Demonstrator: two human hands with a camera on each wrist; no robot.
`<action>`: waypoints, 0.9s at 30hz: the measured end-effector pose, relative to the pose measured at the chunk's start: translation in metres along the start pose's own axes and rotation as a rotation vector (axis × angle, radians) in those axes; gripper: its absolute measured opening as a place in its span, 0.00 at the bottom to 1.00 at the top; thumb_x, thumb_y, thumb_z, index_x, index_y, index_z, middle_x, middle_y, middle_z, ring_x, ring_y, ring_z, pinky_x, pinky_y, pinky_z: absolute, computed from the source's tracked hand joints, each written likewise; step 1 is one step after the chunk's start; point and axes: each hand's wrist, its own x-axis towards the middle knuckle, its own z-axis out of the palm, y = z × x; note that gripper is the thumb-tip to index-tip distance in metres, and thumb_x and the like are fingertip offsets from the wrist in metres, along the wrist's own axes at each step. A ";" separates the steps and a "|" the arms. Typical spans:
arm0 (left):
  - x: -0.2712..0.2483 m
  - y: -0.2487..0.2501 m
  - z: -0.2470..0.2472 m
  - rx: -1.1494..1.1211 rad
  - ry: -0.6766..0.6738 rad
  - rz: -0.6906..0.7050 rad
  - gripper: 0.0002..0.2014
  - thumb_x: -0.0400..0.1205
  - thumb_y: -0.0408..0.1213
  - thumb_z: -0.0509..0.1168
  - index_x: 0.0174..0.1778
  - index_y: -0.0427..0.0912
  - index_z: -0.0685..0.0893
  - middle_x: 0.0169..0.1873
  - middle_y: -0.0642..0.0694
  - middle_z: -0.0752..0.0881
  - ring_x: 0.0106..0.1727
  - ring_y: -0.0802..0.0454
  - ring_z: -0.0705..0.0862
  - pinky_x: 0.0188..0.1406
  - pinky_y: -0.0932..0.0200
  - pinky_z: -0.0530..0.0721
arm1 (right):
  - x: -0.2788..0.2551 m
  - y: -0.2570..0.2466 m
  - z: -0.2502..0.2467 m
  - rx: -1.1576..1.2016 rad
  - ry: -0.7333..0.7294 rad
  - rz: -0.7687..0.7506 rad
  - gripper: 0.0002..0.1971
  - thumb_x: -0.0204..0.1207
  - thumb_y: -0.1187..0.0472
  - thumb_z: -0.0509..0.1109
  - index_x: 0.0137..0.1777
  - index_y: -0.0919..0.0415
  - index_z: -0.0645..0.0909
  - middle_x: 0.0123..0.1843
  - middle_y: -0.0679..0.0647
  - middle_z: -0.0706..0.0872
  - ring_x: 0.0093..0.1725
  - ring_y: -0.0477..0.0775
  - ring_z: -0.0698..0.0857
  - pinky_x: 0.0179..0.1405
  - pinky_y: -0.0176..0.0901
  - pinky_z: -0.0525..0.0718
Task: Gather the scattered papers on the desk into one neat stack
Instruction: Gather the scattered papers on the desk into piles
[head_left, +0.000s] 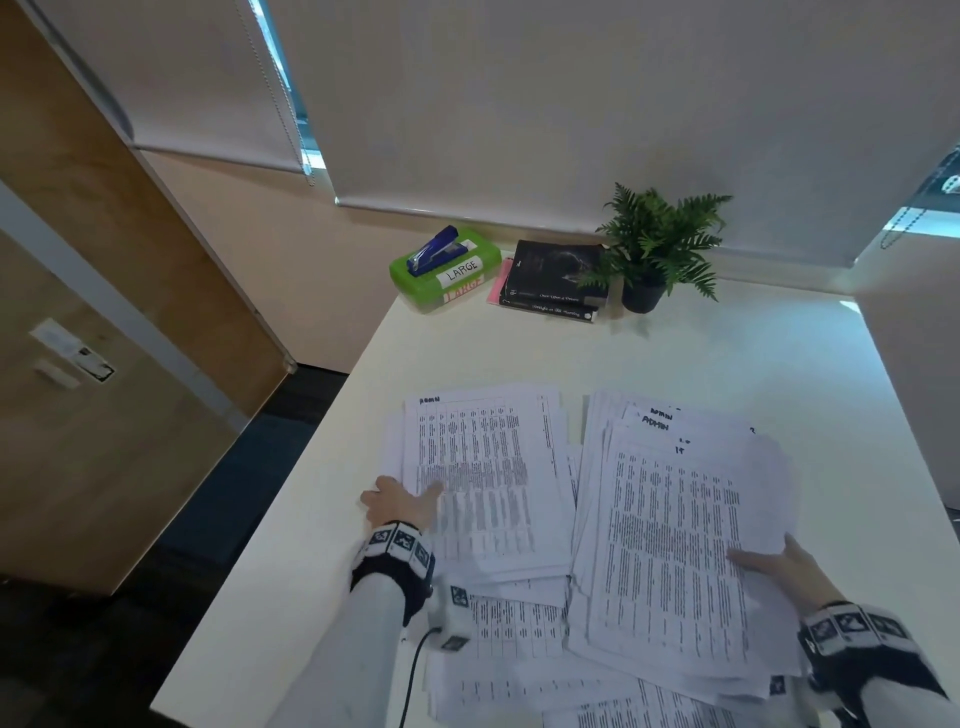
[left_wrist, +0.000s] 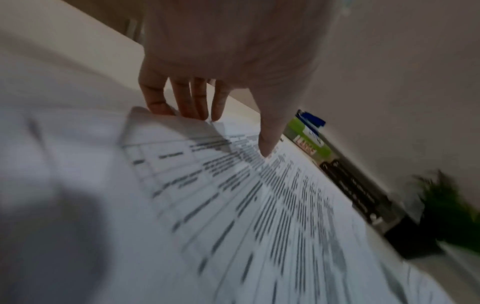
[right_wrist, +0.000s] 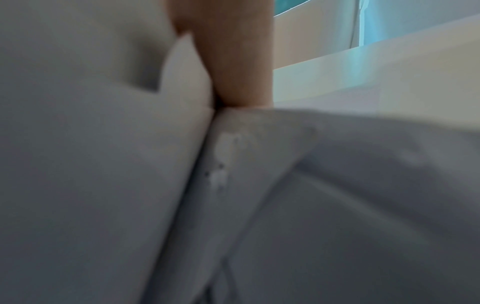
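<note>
Left hand pinched the outer edge of the left pile, thumb on top, fingertips under the lifted margin. My right hand lay at the outer edge of the right pile, mostly hidden by paper, so I couldn't tell its grip. Both fanned piles sat side by side on the desk, with loose sheets nearer me; I judged it best to draw them together low and evenly, never tugging one sheet.

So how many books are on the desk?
2, stacked: top book on bottom book, between green box and plant. A pink thing beside them may be a third.
</note>
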 end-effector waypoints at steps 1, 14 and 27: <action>0.002 0.004 -0.003 -0.065 -0.052 -0.027 0.43 0.73 0.56 0.70 0.75 0.34 0.61 0.73 0.33 0.65 0.69 0.35 0.74 0.64 0.45 0.77 | -0.001 0.000 0.000 0.005 0.004 0.000 0.56 0.43 0.52 0.89 0.73 0.61 0.66 0.62 0.64 0.79 0.61 0.68 0.78 0.66 0.56 0.71; -0.049 0.011 0.036 0.416 0.260 0.667 0.27 0.77 0.26 0.62 0.72 0.50 0.71 0.64 0.42 0.77 0.61 0.46 0.80 0.63 0.50 0.79 | 0.016 0.012 -0.008 0.057 0.042 0.055 0.46 0.70 0.69 0.76 0.81 0.70 0.49 0.81 0.68 0.61 0.78 0.69 0.64 0.77 0.59 0.60; -0.063 0.012 -0.024 -0.313 -0.224 0.407 0.28 0.84 0.25 0.54 0.79 0.44 0.56 0.60 0.53 0.73 0.58 0.52 0.76 0.62 0.58 0.74 | 0.034 0.028 -0.016 -0.083 0.057 0.051 0.65 0.50 0.55 0.87 0.82 0.65 0.50 0.80 0.66 0.65 0.75 0.68 0.68 0.77 0.63 0.63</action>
